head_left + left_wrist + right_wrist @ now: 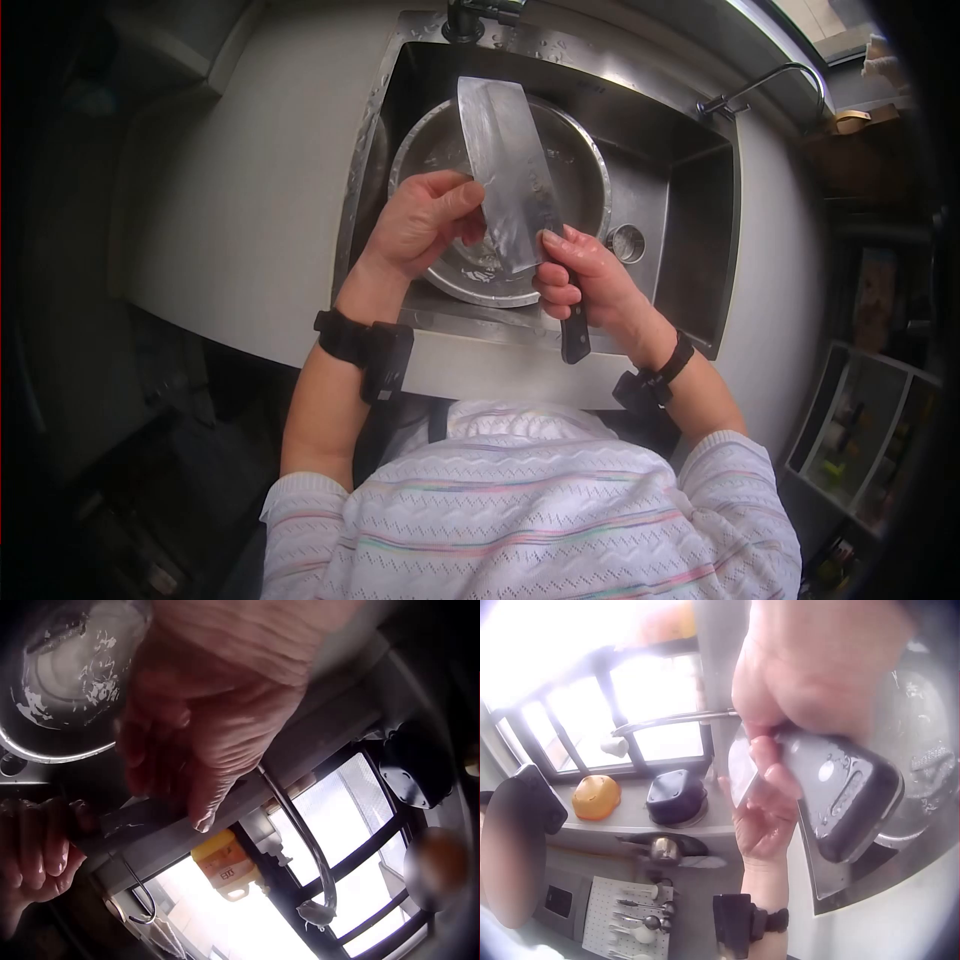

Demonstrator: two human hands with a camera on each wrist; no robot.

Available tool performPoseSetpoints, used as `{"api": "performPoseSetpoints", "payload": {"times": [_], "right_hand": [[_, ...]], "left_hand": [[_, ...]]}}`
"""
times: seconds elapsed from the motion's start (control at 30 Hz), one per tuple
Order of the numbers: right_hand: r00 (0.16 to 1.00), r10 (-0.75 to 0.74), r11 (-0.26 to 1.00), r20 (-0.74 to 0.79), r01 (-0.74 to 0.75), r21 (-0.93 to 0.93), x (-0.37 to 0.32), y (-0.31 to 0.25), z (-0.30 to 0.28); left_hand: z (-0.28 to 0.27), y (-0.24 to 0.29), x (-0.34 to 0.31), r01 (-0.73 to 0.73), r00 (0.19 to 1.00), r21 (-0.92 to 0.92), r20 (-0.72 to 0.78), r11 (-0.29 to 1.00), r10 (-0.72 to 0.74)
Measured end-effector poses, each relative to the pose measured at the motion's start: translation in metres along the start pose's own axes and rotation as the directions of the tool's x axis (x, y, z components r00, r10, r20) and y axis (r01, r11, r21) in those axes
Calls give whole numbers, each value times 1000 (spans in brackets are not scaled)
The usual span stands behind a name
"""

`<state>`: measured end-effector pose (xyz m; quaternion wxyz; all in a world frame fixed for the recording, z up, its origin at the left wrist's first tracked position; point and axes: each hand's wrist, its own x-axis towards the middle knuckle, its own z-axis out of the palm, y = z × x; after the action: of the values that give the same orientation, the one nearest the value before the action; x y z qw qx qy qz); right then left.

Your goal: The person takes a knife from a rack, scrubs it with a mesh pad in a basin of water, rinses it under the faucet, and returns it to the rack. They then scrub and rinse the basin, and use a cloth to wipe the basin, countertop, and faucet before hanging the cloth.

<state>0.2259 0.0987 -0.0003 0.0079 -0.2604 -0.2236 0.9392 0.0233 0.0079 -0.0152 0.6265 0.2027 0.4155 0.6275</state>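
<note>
A wide-bladed cleaver (508,165) slants over the steel basin in the head view, its blade tip pointing away from the body. My right hand (595,275) grips the black handle (575,335), with the thumb up against the base of the blade. At the blade's left edge, my left hand (425,220) pinches it, thumb on the near face and the other fingers partly hidden behind. Water drops cover the cleaver's handle (855,799) in the right wrist view. The left wrist view shows the left hand (217,727) close up against the dark blade.
Below the hands, the steel basin (604,175) holding water stands in the sink (700,190). A round drain strainer (627,243) lies right of it. One tap (465,22) rises at the back, a thin curved tap (780,72) at the right. Pale counter (230,190) extends left.
</note>
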Motion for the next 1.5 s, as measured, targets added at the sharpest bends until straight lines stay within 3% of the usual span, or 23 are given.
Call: {"api": "performPoseSetpoints", "payload": {"times": [0.07,0.37,0.7,0.83,0.93,0.97,1.03,1.1,1.2,1.27,1.3,1.37,1.43,1.5], "right_hand": [[997,16,1000,75,-17,20,1,2,-3],[993,43,999,107,-43,-7,-1,2,-7],[997,57,996,47,-54,-75,-9,-4,-6],[999,32,995,40,-28,-92,-13,-7,-6],[999,-38,990,-12,36,-136,-15,-10,-4],[995,-88,983,-54,78,-168,-15,-11,-3],[984,-157,977,-81,143,-155,-13,-10,-2],[968,-228,966,-107,211,-149,-7,-8,-3],[953,-251,964,-171,230,-136,1,-5,-4],[945,-271,956,-183,243,-162,6,0,-5],[940,-274,955,-201,241,-173,6,-2,-2],[956,-236,955,-175,195,-224,4,-14,2],[953,-279,919,-119,229,-322,5,-27,1],[961,-261,822,-93,171,-543,-6,-51,3]], "left_hand": [[-1,0,-2,-13,1000,-2,27,1000,13],[-3,2,-7,-36,994,-15,105,999,37],[-3,5,-9,-43,996,38,83,998,40],[-7,10,-14,-40,990,88,138,995,28],[-10,17,-26,143,987,313,20,939,-157],[-7,17,-30,141,987,316,29,938,-158],[-1,14,-36,271,932,470,91,840,-352],[18,3,-36,364,869,508,116,781,-481],[50,-25,-34,331,885,471,146,818,-442],[62,-40,-28,257,943,327,119,909,-310],[68,-38,-24,300,938,343,61,890,-340],[75,-37,-18,222,967,359,34,906,-251],[89,-14,-16,176,983,385,-17,906,-184],[91,4,-8,165,983,416,5,894,-183]]}}
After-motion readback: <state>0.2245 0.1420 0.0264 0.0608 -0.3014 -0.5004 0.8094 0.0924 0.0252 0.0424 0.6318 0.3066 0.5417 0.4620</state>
